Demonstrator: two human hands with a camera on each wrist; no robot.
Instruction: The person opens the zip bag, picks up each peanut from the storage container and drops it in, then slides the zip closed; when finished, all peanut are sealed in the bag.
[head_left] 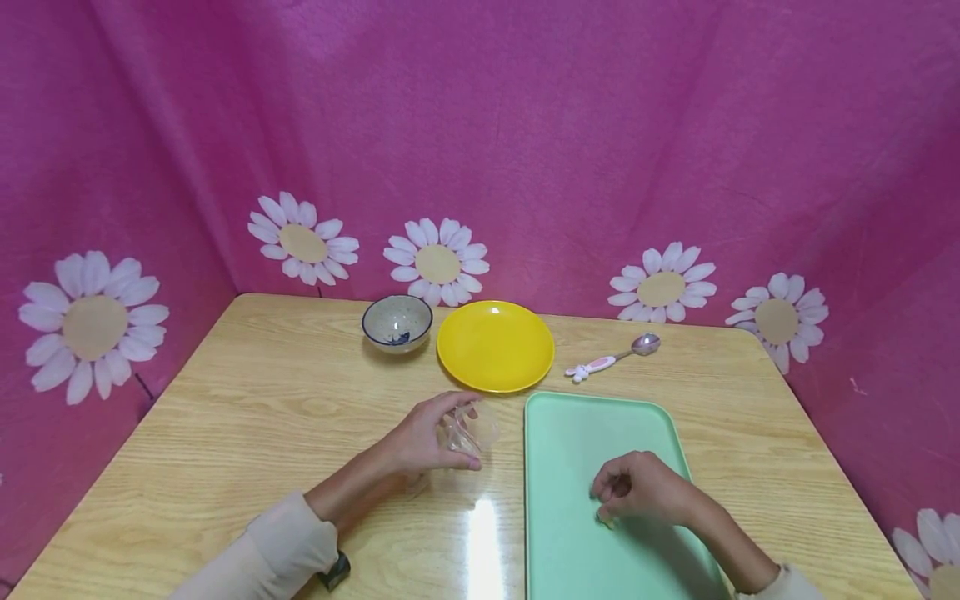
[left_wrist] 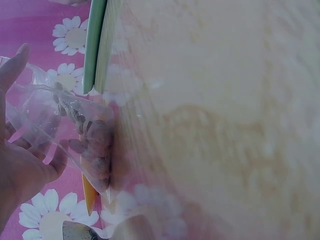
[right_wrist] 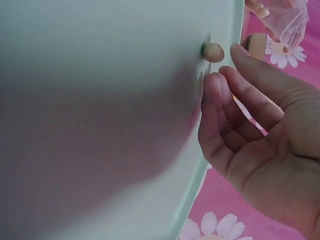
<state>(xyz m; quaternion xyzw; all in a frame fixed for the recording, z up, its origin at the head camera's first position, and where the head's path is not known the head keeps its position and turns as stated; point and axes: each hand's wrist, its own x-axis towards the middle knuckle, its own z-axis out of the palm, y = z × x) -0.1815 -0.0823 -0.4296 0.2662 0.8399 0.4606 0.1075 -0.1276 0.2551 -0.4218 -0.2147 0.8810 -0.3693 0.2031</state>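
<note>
My left hand [head_left: 429, 435] grips a clear plastic bag [head_left: 471, 427] above the table, left of the pale green tray [head_left: 570, 433]. In the left wrist view, several brownish lumps lie at the lower end of the bag; their kind is unclear. Over the tray, my right hand [head_left: 648, 490] has its fingers loosely bent. A small round brown thing [right_wrist: 213, 52], perhaps a nut, sits on the tray just beyond the fingertips. Right wrist view shows a little gap between it and the thumb and fingers.
Behind the hands stand a speckled bowl [head_left: 397, 321] with a dark rim and a yellow plate [head_left: 495, 346]. A spoon [head_left: 615, 357] with a pink and white rabbit handle lies behind the tray. Pink cloth [head_left: 487, 150] with daisies surrounds the wooden table [head_left: 262, 400].
</note>
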